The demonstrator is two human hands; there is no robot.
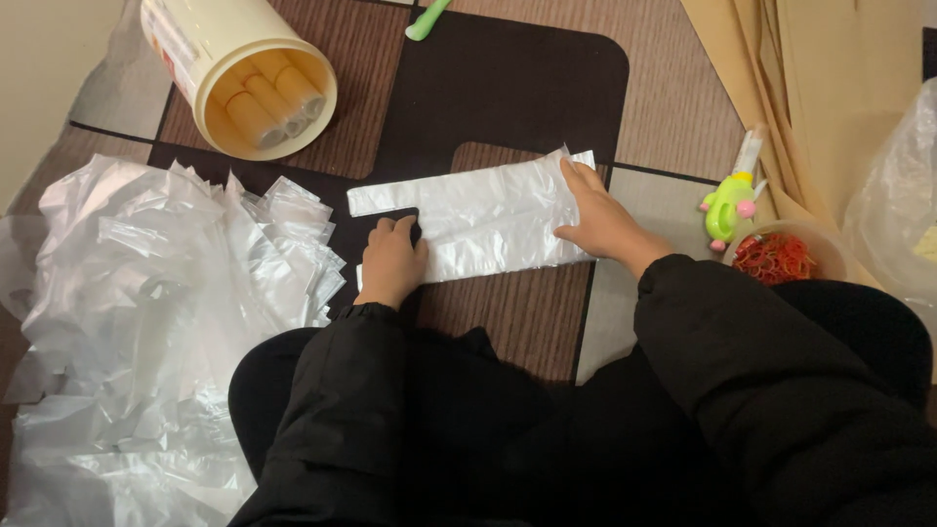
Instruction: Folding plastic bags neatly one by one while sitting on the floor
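A clear plastic bag with handle straps lies flat on the patterned carpet in front of me. My right hand rests palm-down on the bag's right end, fingers spread toward its far corner. My left hand sits at the bag's left near edge with fingers curled in, pressing on or beside the lower handle strap; whether it grips the plastic I cannot tell. Both arms wear black sleeves.
A large heap of similar clear plastic bags lies at the left. A cream tub lies tipped on its side at the back left. A bowl of red rubber bands and a green toy-shaped object stand at the right.
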